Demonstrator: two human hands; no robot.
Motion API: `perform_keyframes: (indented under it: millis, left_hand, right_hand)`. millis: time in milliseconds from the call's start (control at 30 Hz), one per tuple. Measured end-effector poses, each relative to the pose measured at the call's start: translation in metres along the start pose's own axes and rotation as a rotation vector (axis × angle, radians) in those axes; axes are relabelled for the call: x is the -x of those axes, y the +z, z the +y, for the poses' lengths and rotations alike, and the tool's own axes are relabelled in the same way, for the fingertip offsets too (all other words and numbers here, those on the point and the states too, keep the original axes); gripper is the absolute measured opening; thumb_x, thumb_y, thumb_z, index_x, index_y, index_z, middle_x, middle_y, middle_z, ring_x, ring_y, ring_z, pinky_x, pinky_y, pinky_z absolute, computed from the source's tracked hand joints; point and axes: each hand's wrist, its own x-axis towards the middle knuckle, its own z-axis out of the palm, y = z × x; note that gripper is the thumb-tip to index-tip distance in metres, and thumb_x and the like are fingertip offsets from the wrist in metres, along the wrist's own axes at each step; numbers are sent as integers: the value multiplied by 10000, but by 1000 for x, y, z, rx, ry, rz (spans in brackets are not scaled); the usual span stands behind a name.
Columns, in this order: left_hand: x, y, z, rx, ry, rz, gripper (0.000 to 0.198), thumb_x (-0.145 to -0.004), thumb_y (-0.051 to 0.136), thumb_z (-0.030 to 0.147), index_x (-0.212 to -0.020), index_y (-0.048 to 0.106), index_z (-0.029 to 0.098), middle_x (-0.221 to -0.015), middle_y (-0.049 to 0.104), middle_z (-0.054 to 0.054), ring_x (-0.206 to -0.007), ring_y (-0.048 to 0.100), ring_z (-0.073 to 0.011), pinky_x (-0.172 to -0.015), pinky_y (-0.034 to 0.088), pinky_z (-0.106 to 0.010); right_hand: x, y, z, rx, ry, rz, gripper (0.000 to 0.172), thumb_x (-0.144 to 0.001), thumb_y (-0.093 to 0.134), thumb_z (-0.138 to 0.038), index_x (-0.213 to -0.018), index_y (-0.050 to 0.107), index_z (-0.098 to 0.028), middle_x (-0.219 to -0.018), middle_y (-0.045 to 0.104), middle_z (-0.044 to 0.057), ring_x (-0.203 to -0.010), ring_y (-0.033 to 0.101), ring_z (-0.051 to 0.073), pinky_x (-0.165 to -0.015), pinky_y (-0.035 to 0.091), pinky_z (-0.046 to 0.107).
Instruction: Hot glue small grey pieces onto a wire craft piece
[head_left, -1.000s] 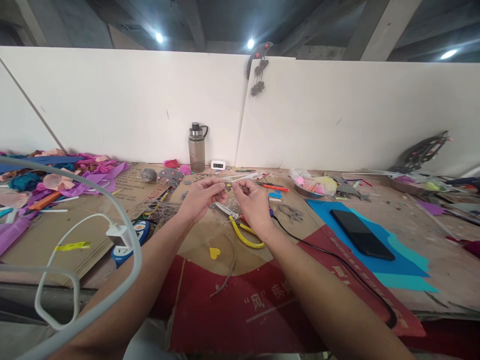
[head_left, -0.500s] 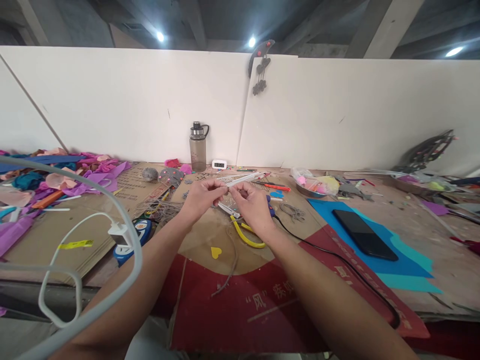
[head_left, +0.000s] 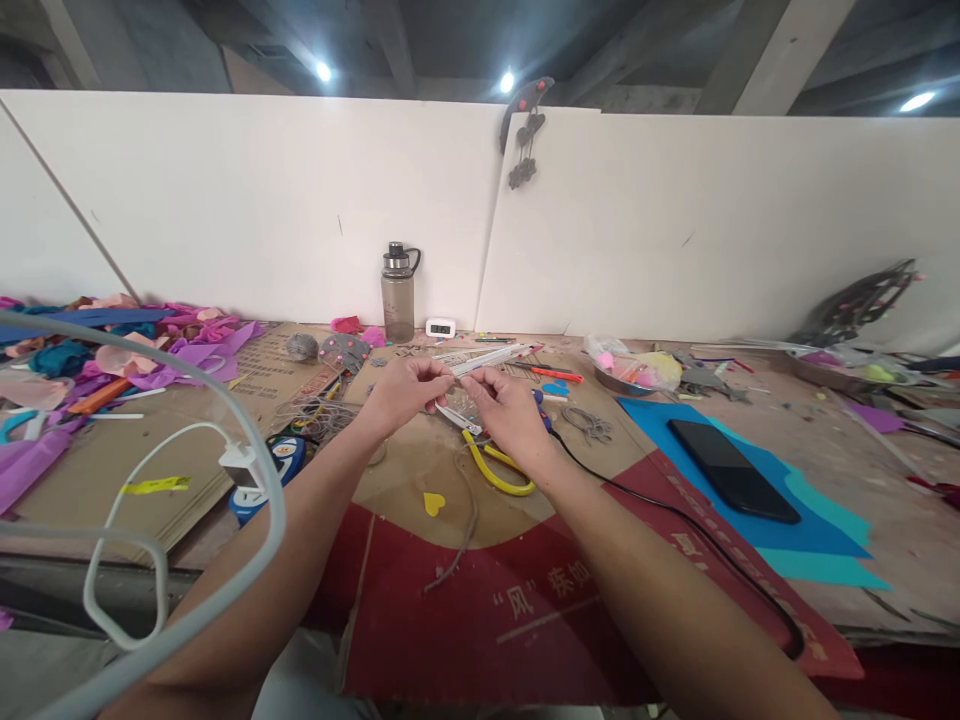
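My left hand [head_left: 409, 392] and my right hand [head_left: 504, 408] are held close together over the cardboard, thumbs and index fingers pinched. Whatever sits between the fingertips is too small to make out. Just below the hands lie yellow-handled scissors [head_left: 498, 476], partly covered by my right hand. Grey cord [head_left: 471, 515] curves down the cardboard from there, beside a yellow heart cutout [head_left: 433, 503]. Behind the fingers are white strips [head_left: 491, 356] and a red-and-black pen-like tool [head_left: 555, 374]. A blue-handled tool with a black cable [head_left: 600, 482] is partly hidden by my right hand.
A grey bottle [head_left: 398, 295] and a small digital clock [head_left: 440, 328] stand by the white partition. To the right, a black phone [head_left: 731, 468] rests on blue sheets. A blue tape measure [head_left: 271, 478] and white cable [head_left: 274, 500] are at left, near colourful scraps [head_left: 135, 355].
My fingertips have shifted slightly while staying pinched close together. The whole view has moved a little; the things on the table lie as before.
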Motion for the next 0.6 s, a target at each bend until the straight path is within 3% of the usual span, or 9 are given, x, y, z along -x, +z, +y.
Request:
perform_keyframes:
  millis: [133,300,600]
  left_hand:
    - [-2,1,-5,18,-53,33,162,-711,634,307,-683,650,148,-528,607,-10,-420,460,-81,-422,347,-203]
    - [-2,5,-6,-13,-51,31,161,-717,631,305,-672,656,153,-513,592,0,-422,441,-72,-417,325,-190]
    - [0,-3,-3,190,-154,-130,281,-688,713,419,-735,723,142,-610,651,-59,-526,555,-109,-442,390,-197]
  right_hand:
    - [0,-1,2,-70,10,-11,264,-859,493,-387,-865,657,-181,-724,609,-5,-662,495,137,-629,381,254]
    - [-1,3,9,-125,95,-3,228,-810,552,-387,-825,645,-180,-618,552,-30,-550,423,112,-533,335,239]
    - [-3,-4,5,-131,114,5,205,-764,565,-377,-723,603,-180,-638,568,-14,-573,464,116,-548,364,239]
